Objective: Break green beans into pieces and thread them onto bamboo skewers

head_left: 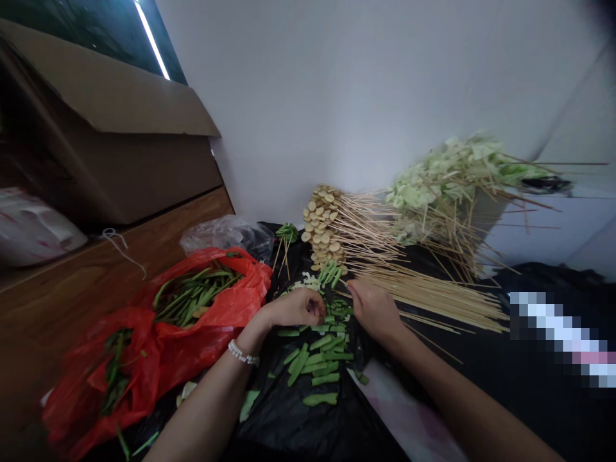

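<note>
The right grip (375, 311) is drawing its thumb and fingers together, seemingly pinching a thin skewer (343, 282) by the end. The left grip (298, 307) is curling its fingers inward just across from it; whether they are clamping anything I cannot tell. Directly below the gap between the two grips, cut green bean pieces (323, 368) are lying loose on a black plastic sheet (289, 427), and a few more green pieces (330, 273) are sitting just beyond the right fingertips.

The bean pieces are probably handling as light and firm, perhaps slightly slick, and splitting if bent; the flat sides near the middle are offering the best hold. The skewer is likely behaving as stiff but slender, so holding it close to the working end should be steadier.

Right of the right grip, a bundle of bare skewers (443, 298) is fanning out; beyond both grips, skewered potato slices (321, 221) are crowding close, with a pale wall (289, 96) rising behind. Left of the left grip, a red bag (178, 359) of whole beans (197, 301) is bulging near the wrist. The freest room is seemingly lying toward the body, where the sheet is showing between the left forearm and the bean pieces.
</note>
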The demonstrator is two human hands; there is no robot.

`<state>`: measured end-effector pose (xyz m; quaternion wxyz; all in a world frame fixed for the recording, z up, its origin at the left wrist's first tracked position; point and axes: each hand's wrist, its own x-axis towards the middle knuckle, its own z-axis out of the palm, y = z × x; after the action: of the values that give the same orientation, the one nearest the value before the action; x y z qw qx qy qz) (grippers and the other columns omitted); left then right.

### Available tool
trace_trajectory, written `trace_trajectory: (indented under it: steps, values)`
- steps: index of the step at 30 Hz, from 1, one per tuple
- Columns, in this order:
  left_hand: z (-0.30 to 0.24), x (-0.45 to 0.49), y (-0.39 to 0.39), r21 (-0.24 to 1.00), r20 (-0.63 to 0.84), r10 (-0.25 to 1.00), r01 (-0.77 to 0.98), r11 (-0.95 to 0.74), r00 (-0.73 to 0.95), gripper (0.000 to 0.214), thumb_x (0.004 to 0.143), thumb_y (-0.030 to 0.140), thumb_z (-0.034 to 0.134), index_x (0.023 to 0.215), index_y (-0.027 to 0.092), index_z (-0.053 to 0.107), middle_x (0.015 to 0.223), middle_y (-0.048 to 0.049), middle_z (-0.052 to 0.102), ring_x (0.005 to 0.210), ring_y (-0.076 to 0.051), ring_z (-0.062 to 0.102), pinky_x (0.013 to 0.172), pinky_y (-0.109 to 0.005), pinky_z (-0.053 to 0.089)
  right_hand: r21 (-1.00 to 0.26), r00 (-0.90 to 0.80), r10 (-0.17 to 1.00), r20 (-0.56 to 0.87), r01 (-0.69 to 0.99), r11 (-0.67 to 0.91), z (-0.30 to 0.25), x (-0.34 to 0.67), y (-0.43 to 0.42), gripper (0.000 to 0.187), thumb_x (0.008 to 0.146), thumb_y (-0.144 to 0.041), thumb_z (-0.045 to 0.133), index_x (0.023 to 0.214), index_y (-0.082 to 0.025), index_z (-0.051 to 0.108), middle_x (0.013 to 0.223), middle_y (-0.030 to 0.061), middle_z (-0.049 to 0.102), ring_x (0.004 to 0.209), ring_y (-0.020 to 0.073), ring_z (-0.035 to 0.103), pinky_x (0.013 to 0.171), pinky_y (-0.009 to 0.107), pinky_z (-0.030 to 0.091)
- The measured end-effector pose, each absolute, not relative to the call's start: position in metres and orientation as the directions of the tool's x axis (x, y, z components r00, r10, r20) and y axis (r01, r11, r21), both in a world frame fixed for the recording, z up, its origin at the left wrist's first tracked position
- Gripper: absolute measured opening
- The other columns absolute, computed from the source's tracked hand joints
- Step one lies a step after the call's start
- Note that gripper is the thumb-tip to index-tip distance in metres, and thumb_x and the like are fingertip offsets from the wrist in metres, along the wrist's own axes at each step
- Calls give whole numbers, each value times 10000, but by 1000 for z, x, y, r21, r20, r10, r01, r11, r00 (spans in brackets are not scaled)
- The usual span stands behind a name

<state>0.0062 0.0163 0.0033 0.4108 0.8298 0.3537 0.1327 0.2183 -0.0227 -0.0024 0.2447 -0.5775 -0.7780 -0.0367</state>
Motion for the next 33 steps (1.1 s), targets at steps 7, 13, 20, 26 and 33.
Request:
trace_trajectory:
  steps: [7,13,20,26,33]
  values:
    - [6,5,22,899,-5,790,349,-265,613,168,699,244,666,798,122,606,677,5,614,597,-91,522,566,-190,399,-252,-212,876,433,905,343,-1,219,-22,257,947,-205,374,956,-190,631,907,51,678,836,160,609,710,244,369]
    - [-3,1,31,853,105,858,399,-338,502,195,742,257,646,893,141,684,771,-26,682,710,-134,599,675,-228,450,-268,-212,882,422,900,344,2,219,-23,256,948,-209,381,965,-185,634,919,55,680,871,159,607,742,239,380]
    - [-6,-4,44,983,88,996,158,-91,25,289,690,247,725,951,130,684,776,-53,717,711,-151,649,688,-255,485,-253,-225,886,405,904,345,-1,218,-23,269,952,-223,368,961,-194,635,928,55,678,840,156,610,715,241,378]
    - [5,1,39,949,-130,990,-282,137,45,314,656,237,791,929,138,674,870,-71,728,731,-115,670,650,-193,492,-243,-261,883,390,896,372,-4,215,-25,274,954,-217,358,978,-201,630,914,48,676,823,152,612,692,238,373]
    - [5,4,34,933,-135,982,-315,172,134,277,700,244,767,936,116,696,917,-94,723,767,-115,665,698,-199,500,-239,-278,884,377,893,382,-3,214,-26,270,956,-219,361,959,-191,630,909,53,672,834,153,609,713,236,374]
